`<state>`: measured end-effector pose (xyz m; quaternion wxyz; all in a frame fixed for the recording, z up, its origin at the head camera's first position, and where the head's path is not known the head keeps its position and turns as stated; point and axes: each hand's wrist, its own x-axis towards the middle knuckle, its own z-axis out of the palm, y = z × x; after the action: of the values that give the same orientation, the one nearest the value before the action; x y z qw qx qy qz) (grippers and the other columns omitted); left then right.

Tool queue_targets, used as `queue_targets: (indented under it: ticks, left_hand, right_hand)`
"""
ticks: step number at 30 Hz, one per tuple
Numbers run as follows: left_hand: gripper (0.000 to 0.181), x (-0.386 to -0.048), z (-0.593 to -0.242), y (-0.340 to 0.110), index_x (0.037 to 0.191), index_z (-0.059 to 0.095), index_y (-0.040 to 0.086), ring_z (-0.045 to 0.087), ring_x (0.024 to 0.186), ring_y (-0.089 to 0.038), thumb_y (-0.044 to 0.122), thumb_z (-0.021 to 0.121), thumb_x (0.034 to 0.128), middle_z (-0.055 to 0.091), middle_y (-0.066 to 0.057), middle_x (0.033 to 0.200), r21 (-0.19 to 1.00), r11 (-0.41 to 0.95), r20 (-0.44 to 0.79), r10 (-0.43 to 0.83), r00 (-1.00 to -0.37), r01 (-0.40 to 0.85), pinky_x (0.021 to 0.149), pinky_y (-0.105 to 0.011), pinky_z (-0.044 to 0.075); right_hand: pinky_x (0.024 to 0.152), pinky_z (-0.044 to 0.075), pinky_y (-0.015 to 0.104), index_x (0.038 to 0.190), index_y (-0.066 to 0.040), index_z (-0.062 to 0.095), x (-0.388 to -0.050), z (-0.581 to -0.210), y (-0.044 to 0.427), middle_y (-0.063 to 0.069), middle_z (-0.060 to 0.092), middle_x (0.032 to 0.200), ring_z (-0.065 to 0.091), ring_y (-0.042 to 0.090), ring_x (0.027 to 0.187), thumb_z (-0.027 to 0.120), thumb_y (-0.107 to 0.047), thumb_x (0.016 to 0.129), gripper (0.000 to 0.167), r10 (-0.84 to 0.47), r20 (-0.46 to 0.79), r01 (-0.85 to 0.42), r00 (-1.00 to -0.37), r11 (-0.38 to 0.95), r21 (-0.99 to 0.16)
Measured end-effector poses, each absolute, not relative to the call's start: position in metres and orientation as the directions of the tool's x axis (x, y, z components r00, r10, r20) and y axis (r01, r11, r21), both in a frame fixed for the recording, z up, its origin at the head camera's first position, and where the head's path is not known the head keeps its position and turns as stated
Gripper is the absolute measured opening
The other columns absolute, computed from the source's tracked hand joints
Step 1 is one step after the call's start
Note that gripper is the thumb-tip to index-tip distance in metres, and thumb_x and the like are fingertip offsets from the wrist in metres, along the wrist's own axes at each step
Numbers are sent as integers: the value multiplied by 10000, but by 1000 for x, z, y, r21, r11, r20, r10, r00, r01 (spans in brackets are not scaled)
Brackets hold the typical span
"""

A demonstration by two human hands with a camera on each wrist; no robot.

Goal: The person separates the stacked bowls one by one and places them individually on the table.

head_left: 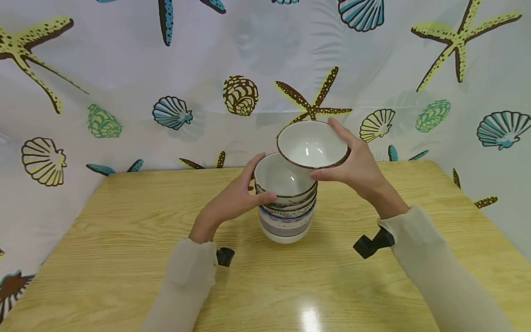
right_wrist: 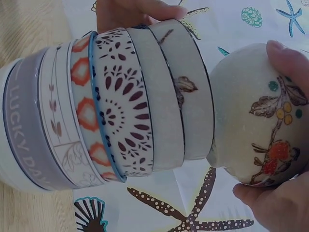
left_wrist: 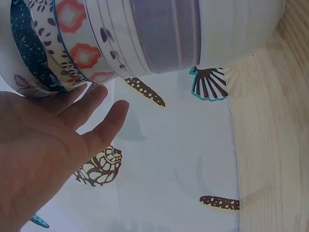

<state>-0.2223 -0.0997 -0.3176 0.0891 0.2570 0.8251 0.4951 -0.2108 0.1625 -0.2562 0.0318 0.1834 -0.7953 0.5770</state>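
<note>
A stack of several nested bowls (head_left: 286, 226) stands on the table, its top bowl (head_left: 284, 177) white inside with a dark rim. My left hand (head_left: 232, 198) holds the stack's upper part, thumb at the near side and fingers round the left. In my right hand (head_left: 361, 166) is another bowl (head_left: 313, 145), gripped by its right side and tilted, above and to the right of the stack. The right wrist view shows a bird and berries on this bowl (right_wrist: 270, 116), its base close against the stack's top rim; whether they touch I cannot tell.
The wooden table (head_left: 124, 258) reaches back to a hanging white cloth (head_left: 199, 60) printed with starfish and shells, close behind the stack. Black wrist-worn pieces (head_left: 373, 243) show at both sleeves.
</note>
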Motion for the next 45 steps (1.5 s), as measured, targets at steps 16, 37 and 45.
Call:
queue_targets:
  ticks: [16, 37, 45]
  left_hand:
    - [1312, -220, -317, -101, 1542, 20, 205, 254, 1413, -379, 879, 536, 542, 199, -148, 1562, 843, 415, 97, 508, -856, 342, 1095, -614, 257]
    - [1306, -222, -317, -100, 1541, 39, 186, 271, 1407, -367, 871, 545, 551, 224, -141, 1552, 850, 387, 125, 510, -851, 357, 1067, -618, 288]
    - [1307, -220, -316, -101, 1543, 24, 197, 269, 1406, -353, 874, 549, 555, 219, -145, 1551, 856, 388, 111, 509, -854, 342, 1073, -600, 291]
  right_hand:
    - [811, 502, 129, 1535, -149, 165, -204, -263, 188, 116, 229, 1559, 431, 306, 1239, 780, 23, 733, 1025, -187, 261, -301, -947, 230, -925]
    - [792, 446, 49, 1542, -152, 112, -196, -304, 224, 138, 191, 1569, 358, 342, 1297, 776, -37, 769, 1026, -102, 204, -227, -974, 355, -907]
    - [806, 448, 51, 1542, -174, 108, -194, -327, 227, 86, 90, 1605, 316, 359, 1337, 782, -27, 759, 1043, -111, 194, -220, -975, 327, -919]
